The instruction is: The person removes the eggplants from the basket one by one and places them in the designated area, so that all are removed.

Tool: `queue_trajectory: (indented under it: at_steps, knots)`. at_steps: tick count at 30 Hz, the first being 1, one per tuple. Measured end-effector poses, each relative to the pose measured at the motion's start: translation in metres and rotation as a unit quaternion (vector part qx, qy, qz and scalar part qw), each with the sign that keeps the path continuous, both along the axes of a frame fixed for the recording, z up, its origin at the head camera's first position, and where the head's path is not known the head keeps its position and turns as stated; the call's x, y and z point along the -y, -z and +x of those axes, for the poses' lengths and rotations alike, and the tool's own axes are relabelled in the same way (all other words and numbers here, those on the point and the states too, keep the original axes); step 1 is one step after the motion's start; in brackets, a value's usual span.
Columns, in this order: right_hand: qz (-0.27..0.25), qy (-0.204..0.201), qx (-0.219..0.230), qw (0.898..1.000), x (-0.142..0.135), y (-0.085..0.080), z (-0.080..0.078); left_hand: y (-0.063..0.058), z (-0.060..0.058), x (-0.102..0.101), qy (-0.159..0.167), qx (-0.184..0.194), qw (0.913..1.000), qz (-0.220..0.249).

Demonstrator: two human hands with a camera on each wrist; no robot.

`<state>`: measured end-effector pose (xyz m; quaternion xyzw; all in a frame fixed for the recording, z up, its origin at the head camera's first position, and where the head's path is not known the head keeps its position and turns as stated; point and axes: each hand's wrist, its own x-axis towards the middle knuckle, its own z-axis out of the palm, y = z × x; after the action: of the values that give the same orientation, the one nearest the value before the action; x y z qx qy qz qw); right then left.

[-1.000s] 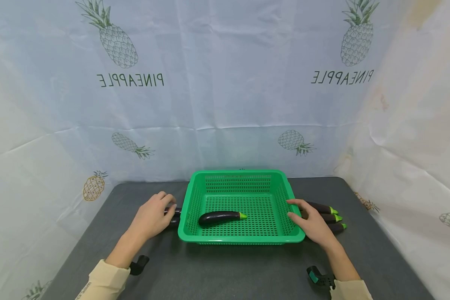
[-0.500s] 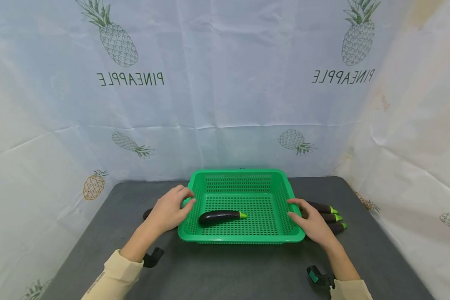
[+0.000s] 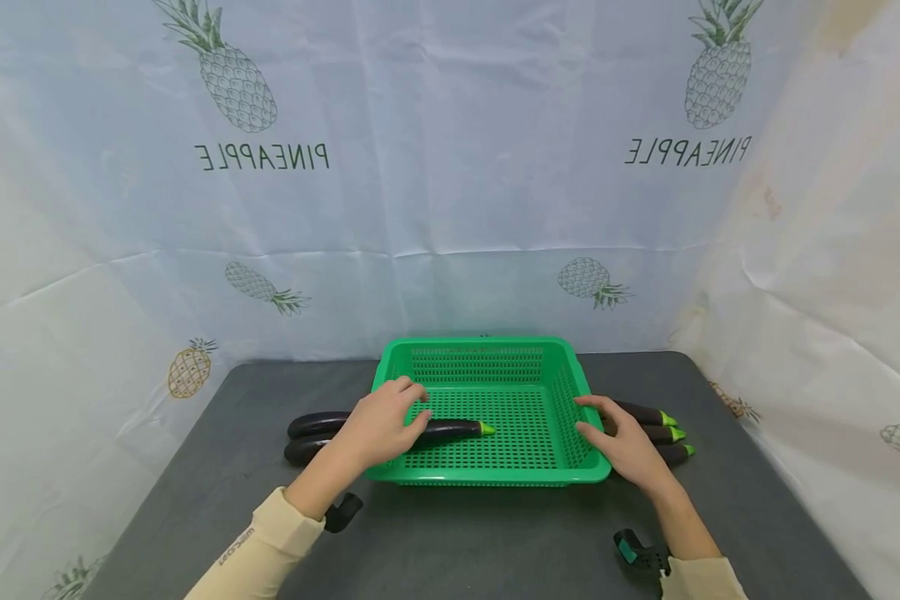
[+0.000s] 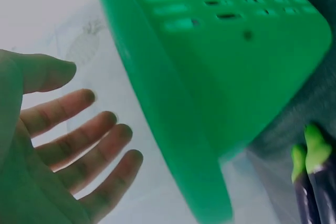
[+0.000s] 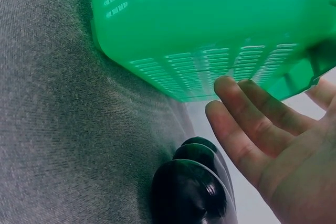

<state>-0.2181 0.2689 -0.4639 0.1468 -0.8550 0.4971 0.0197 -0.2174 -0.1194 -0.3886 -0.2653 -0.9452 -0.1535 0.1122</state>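
Note:
A green plastic basket (image 3: 487, 477) stands on the dark table with one eggplant (image 3: 457, 429) lying in it, its green stem to the right. My left hand (image 3: 381, 423) is over the basket's left side and hides the eggplant's rounded end. In the left wrist view its fingers (image 4: 97, 153) are spread and loosely bent, with nothing between them. My right hand (image 3: 628, 446) is at the basket's right rim. Its fairly straight fingers (image 5: 257, 124) lie along the outer wall in the right wrist view, and thumb and index tips reach over the rim in the head view.
Two eggplants (image 3: 318, 422) lie side by side left of the basket, stems hidden behind the left hand. Three more eggplants (image 3: 654, 416) lie right of it, partly covered by the right hand. A pineapple-printed cloth (image 3: 480, 192) hangs behind the dark table (image 3: 480, 542).
My left hand has moved right, from the eggplants on the left to over the basket, uncovering those eggplants. The right hand and the basket have stayed in place.

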Motion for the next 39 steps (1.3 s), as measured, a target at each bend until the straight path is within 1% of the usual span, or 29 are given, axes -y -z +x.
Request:
queue_trajectory:
  at_steps: [6,9,12,15,19,24,29,39]
  knots:
    - [0.005,0.003,0.0,1.0,0.0,-0.001,0.0,0.006,-0.005,-0.016,0.016,0.009,0.9994,-0.031]
    - [0.004,0.003,-0.001,1.0,0.0,-0.001,0.0,0.01,-0.006,-0.023,0.017,0.015,0.9985,-0.05]
    - [0.005,0.001,-0.005,1.0,0.0,0.0,0.0,0.014,-0.007,-0.029,0.01,0.019,0.9968,-0.077]
    - [0.004,-0.001,-0.008,1.0,0.0,0.0,0.0,0.017,-0.008,-0.034,-0.003,0.024,0.994,-0.107]
    - [0.006,0.0,-0.01,1.0,0.0,0.0,0.0,0.021,-0.01,-0.041,-0.019,0.035,0.991,-0.128]
    - [0.004,-0.001,-0.006,1.0,0.0,-0.002,0.001,0.031,-0.016,-0.046,-0.037,0.065,0.9872,-0.14]
    - [-0.001,-0.004,-0.002,1.0,0.0,-0.002,0.001,0.041,-0.021,-0.048,-0.053,0.106,0.982,-0.147]
    - [-0.004,-0.006,-0.003,1.0,-0.001,-0.001,0.0,0.048,-0.028,-0.054,-0.073,0.159,0.9714,-0.161]
